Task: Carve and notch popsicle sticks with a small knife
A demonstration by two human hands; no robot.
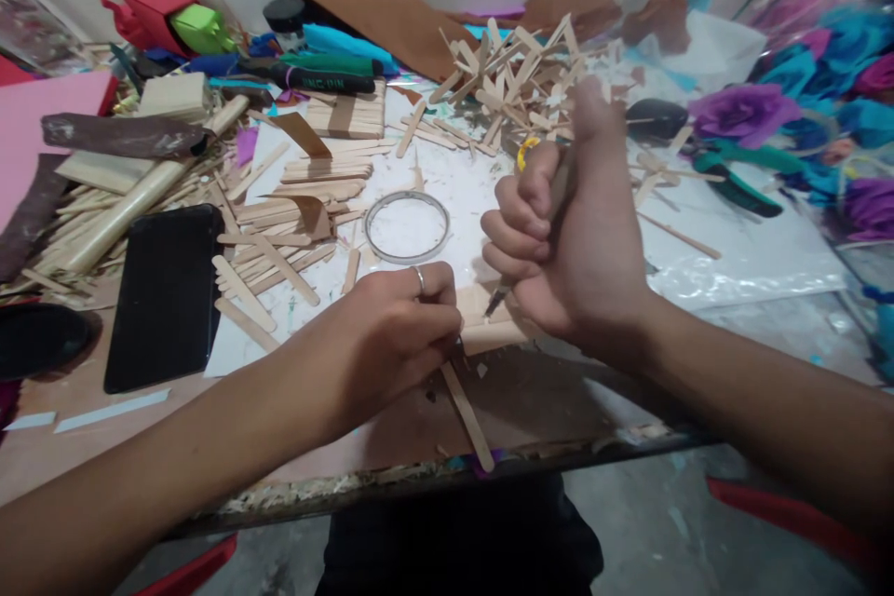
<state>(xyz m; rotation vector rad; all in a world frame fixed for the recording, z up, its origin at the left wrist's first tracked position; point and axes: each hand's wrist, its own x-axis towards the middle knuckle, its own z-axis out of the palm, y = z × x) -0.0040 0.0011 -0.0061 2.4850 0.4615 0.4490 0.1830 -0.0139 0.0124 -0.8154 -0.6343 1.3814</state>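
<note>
My right hand [569,237] is closed in a fist round a craft knife [497,300], thumb up, with the blade tip pointing down onto a flat piece made of wooden craft sticks [489,328]. My left hand [398,331], a ring on one finger, presses down on the left end of that piece with its fingers curled over it. One loose stick [467,416] lies just in front, near the table edge.
A black phone [164,293] lies at the left. A tape ring [407,225] sits behind my hands. Loose sticks [279,233], a stick pile [517,74], pliers [740,177], paper flowers [803,102] and coloured paper crowd the table. The table edge [419,480] is close.
</note>
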